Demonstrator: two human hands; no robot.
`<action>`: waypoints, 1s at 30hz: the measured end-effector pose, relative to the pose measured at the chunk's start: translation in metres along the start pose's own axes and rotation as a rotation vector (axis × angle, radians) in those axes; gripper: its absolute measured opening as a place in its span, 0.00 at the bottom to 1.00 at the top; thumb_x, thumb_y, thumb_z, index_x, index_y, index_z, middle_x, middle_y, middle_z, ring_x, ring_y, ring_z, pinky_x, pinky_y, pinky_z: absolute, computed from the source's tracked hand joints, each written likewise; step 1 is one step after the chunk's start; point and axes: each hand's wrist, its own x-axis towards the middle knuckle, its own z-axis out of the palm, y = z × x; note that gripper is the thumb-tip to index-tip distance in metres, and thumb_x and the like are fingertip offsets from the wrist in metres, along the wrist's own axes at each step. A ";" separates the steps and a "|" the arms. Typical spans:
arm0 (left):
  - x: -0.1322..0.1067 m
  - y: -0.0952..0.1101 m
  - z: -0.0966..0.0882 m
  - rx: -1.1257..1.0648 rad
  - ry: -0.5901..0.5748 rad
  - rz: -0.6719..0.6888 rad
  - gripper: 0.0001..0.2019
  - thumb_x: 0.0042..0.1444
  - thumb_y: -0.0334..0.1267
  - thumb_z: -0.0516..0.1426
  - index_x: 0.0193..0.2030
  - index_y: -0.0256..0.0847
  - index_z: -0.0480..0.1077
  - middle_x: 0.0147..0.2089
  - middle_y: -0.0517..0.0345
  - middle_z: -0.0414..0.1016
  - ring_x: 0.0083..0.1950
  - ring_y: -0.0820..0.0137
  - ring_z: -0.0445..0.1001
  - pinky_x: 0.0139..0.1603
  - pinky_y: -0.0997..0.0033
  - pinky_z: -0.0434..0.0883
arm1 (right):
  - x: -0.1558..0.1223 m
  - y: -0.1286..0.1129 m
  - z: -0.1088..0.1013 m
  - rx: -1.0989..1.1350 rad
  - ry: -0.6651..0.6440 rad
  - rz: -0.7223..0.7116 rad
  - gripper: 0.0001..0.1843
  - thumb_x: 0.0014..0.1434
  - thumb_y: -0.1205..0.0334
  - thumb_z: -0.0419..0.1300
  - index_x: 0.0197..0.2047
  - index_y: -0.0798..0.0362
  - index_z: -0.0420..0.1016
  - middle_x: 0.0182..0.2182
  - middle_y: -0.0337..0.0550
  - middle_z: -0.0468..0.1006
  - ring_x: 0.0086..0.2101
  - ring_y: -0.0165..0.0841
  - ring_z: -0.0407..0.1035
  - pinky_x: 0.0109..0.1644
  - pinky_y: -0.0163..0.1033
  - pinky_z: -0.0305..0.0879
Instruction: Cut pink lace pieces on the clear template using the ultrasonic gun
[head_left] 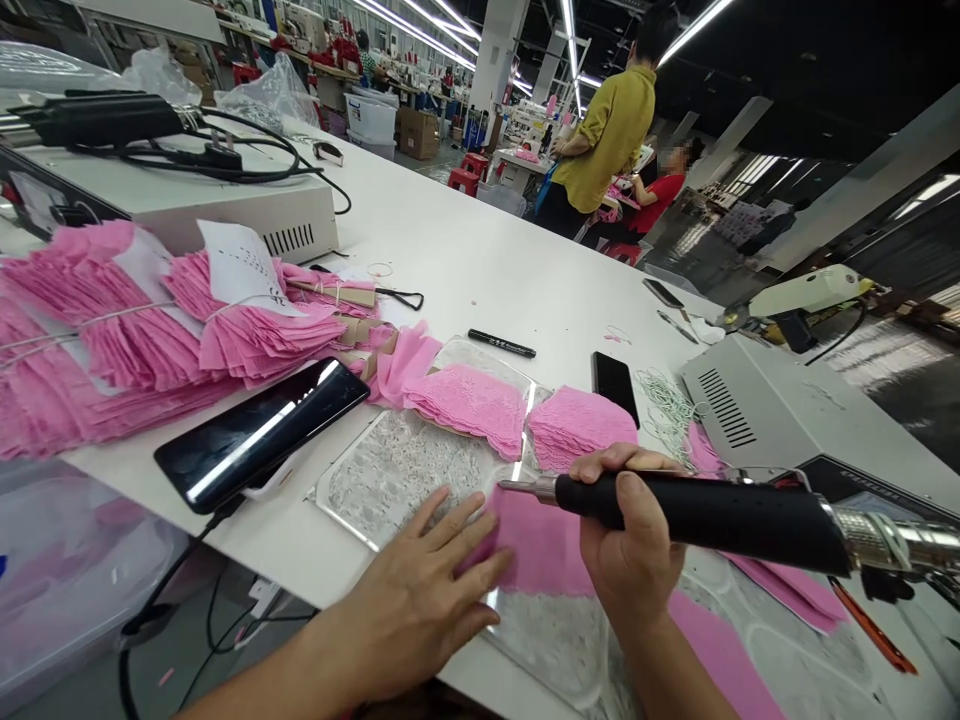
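Note:
My right hand [634,530] is wrapped round the black grip of a handheld ultrasonic cutter [705,515]. Its narrow metal tip points left and sits at the upper edge of a flat pink fabric piece [544,545]. My left hand [431,580] lies flat with fingers spread, the fingertips over the left edge of that piece. Beneath the fabric is a scratched clear plate [405,470]. Just beyond the tip are two stacks of pink cut pieces, a left stack [476,405] and a right stack [581,425].
Tied pink bundles [142,320] and a large phone [262,430] lie left. A black marker [501,344] and another phone [615,385] are beyond the stacks. Vented metal boxes stand at left [225,210] and right [750,400]. An orange-handled tool [874,630] lies right. People work in the background.

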 end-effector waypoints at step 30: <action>-0.004 -0.014 0.008 0.220 0.057 0.176 0.18 0.64 0.36 0.54 0.60 0.42 0.67 0.66 0.53 0.63 0.70 0.55 0.55 0.71 0.49 0.49 | 0.029 -0.022 -0.057 -0.009 0.278 -0.027 0.10 0.45 0.61 0.61 0.33 0.51 0.67 0.26 0.33 0.66 0.23 0.27 0.65 0.30 0.37 0.66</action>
